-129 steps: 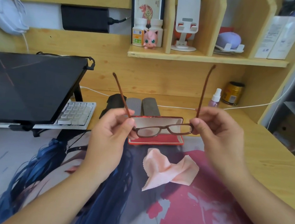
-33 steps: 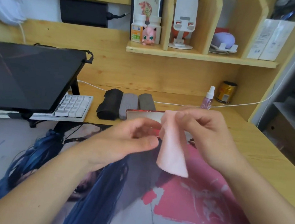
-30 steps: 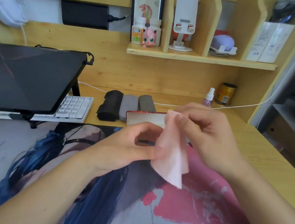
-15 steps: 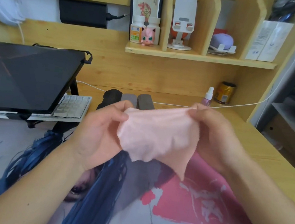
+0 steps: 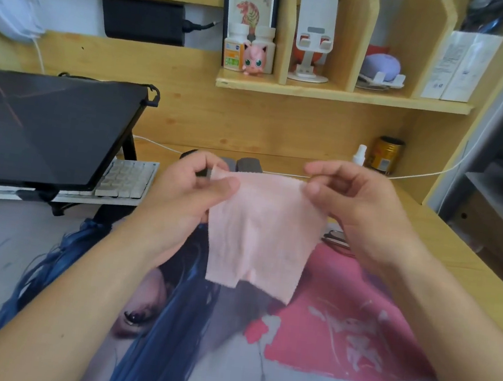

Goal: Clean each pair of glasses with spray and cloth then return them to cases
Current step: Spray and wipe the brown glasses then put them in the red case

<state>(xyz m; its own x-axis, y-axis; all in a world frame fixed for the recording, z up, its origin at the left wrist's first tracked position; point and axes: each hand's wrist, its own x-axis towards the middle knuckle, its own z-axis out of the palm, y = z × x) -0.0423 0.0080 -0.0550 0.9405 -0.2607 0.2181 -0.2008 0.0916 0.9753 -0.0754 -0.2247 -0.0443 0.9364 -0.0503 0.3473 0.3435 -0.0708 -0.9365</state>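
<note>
hands (image 5: 269, 198) pinching pink cloth (image 5: 262, 235), desk mat (image 5: 336, 341)

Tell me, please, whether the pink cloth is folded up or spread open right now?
Spread open. The pink cloth hangs as a flat sheet, its top corners pinched by the left hand and right hand.

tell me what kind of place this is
Most likely a personal study desk at home. A closed laptop sits on a stand over a keyboard, a printed desk mat covers the wooden top, and a shelf holds a pink figure and a phone stand.
</note>
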